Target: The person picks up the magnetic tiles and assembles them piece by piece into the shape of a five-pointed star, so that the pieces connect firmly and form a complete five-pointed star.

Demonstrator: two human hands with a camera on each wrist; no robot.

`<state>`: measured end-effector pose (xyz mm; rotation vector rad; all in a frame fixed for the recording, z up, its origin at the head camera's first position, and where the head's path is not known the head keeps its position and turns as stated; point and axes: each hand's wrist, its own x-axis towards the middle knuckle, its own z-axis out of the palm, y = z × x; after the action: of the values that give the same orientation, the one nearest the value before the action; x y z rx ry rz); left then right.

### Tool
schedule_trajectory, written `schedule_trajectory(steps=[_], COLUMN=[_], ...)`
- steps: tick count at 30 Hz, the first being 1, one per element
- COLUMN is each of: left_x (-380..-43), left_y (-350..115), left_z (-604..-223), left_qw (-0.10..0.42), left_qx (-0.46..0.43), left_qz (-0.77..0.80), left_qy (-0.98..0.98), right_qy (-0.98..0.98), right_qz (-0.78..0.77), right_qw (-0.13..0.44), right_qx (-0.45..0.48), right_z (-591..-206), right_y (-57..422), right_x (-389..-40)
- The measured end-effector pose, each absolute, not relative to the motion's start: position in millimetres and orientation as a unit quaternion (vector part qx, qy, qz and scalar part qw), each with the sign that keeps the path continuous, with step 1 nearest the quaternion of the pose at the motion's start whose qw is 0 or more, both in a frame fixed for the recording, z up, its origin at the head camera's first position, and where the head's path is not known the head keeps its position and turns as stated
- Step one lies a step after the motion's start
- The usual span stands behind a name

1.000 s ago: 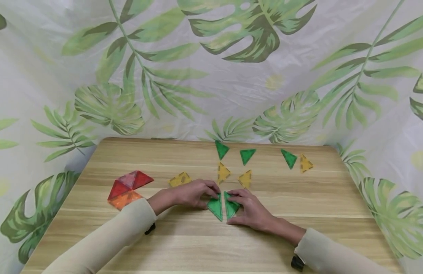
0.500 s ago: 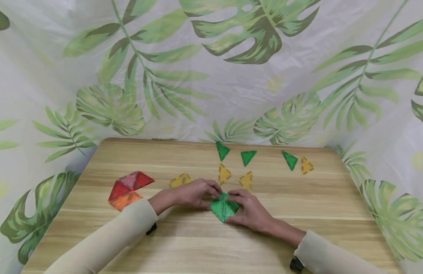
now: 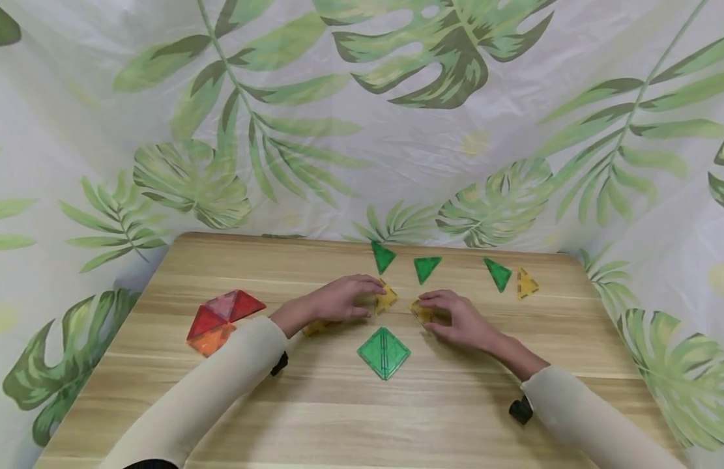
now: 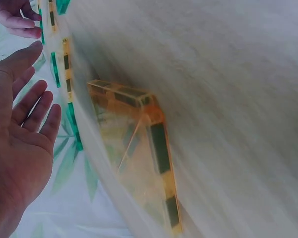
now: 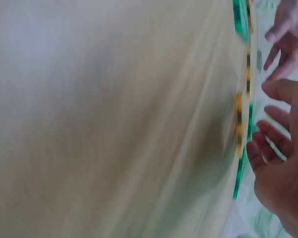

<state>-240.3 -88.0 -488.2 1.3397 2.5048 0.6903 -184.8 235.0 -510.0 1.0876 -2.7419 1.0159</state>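
Observation:
Two green triangular magnetic tiles (image 3: 384, 353) lie edge to edge on the table in a diamond, with neither hand on them. Beyond it, my left hand (image 3: 344, 299) hovers with loosely bent fingers at one yellow triangle tile (image 3: 388, 299), covering its left side in the head view. My right hand (image 3: 463, 320) reaches another yellow triangle tile (image 3: 420, 313), its thumb and fingers spread around the right side. Both wrist views show the fingers relaxed. A joined yellow pair (image 4: 134, 148) is close by the left hand in the left wrist view; the left hand mostly hides it in the head view.
At the left lie joined red, pink and orange triangle tiles (image 3: 225, 316), partly behind the left sleeve. Three green triangle tiles, one of them (image 3: 427, 268) in the middle, and a yellow one (image 3: 526, 284) lie along the table's back. A leaf-patterned cloth (image 3: 397, 163) hangs behind.
The two green tiles, apart at first, were pushed together into a diamond and let go. Both hands then moved away from it, toward the two yellow tiles farther back.

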Motion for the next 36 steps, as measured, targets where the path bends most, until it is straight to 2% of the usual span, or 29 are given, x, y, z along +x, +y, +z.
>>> schedule_trajectory(steps=[14,18,27,36], left_x=[-259,-260,-255,-253], left_y=[-72,-74,-89,-102], left_z=[-498,-498,-495,-495], left_qw=[0.154,0.155,0.123,0.135], left_qx=[0.479,0.483,0.462,0.431], left_qz=[0.209,0.187,0.161,0.195], left_qy=[0.839,0.841,0.864,0.871], right_qy=[-0.847,-0.850,-0.865,-0.881], right_qz=[0.329,0.308,0.281,0.292], right_qw=[-0.071,-0.057,0.002,-0.008], right_qx=[0.411,0.422,0.415,0.372], right_z=[-514,-516,-519,-518], right_y=[251,253,257,257], right_x=[-211,-214,-214,-209])
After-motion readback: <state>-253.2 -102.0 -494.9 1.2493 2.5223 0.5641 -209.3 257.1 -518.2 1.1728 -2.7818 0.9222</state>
